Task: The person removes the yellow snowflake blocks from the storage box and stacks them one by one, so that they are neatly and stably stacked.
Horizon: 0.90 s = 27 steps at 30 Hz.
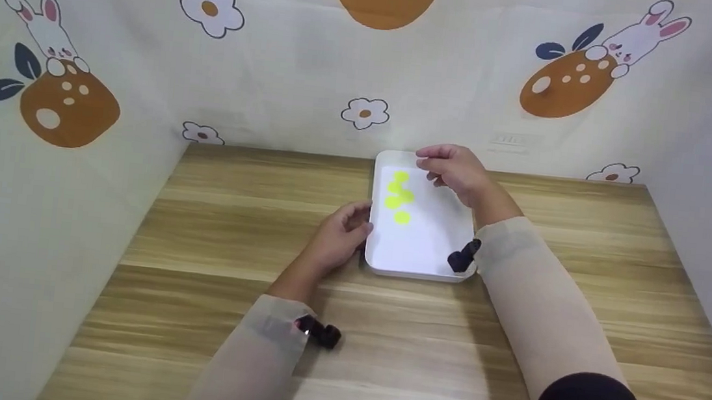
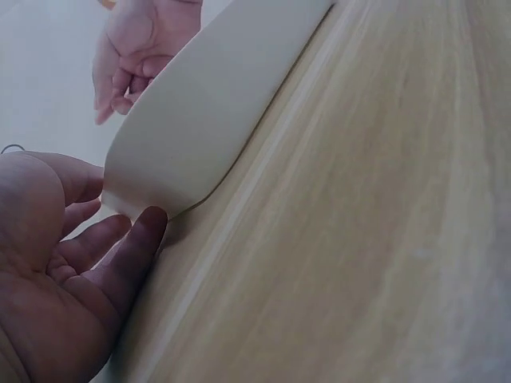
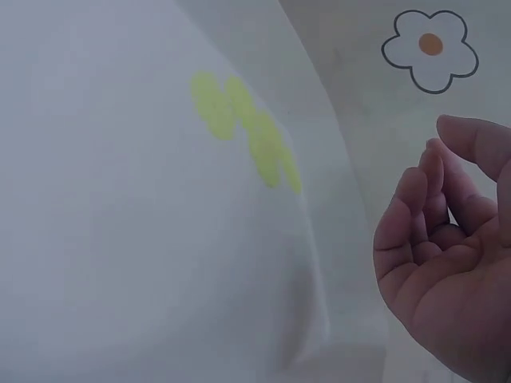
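A white rectangular tray (image 1: 420,245) with a raised rim lies at the back of the table. Inside it, several flat, round yellow-green pieces (image 1: 400,191) overlap in a cluster, and one sits apart, nearer the front. My left hand (image 1: 338,234) is at the tray's left side, its slightly bent fingertips touching the outer wall (image 2: 184,120). Over the far right corner hovers my right hand (image 1: 457,170), fingers loosely bent. In the right wrist view, nothing shows between the right thumb and fingers (image 3: 411,191); the yellow-green pieces (image 3: 259,144) lie beside the tray's wall.
The wood-grain table (image 1: 248,235) extends on both sides of the tray and in front. Behind it hangs a pale cloth (image 1: 289,76) printed with rabbits, flowers and orange fruit. A small black camera (image 1: 463,256) on the right wrist overlaps the tray's front right corner.
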Motion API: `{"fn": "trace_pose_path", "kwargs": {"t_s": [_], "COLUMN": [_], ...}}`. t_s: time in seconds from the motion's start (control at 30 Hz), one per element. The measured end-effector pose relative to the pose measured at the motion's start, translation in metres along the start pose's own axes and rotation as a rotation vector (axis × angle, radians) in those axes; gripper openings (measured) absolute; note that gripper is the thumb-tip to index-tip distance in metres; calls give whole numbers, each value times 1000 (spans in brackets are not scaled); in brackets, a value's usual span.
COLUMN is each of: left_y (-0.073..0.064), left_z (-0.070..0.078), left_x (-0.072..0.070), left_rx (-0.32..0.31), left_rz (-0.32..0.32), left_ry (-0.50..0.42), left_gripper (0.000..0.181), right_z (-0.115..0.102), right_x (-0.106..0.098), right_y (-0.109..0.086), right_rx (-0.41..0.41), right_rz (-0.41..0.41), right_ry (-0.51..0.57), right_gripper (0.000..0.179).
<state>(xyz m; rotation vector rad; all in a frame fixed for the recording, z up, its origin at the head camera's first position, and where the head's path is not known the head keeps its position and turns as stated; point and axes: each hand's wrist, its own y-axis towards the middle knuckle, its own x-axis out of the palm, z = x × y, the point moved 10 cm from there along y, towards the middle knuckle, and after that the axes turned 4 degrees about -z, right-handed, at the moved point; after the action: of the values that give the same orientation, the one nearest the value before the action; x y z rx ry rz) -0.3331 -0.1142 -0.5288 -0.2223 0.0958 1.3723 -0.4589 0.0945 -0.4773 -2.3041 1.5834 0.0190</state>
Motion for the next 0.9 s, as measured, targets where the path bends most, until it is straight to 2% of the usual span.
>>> {"fn": "trace_pose_path", "kwargs": {"t_s": [0.27, 0.5, 0.9], "left_y": [-1, -1, 0], "left_z": [-3, -5, -7], "left_x": [5, 4, 2], "left_rx": [-32, -39, -55], "left_rz": [-24, -44, -30], "left_ry": [-4, -52, -67], "left_gripper": [50, 52, 51], "right_z": [20, 42, 44], "right_x": [10, 13, 17], "right_y": [13, 17, 18], "right_rx": [16, 95, 71], "right_rz": [-23, -41, -54], "right_ry": [-25, -92, -314], "right_gripper": [41, 38, 39]}}
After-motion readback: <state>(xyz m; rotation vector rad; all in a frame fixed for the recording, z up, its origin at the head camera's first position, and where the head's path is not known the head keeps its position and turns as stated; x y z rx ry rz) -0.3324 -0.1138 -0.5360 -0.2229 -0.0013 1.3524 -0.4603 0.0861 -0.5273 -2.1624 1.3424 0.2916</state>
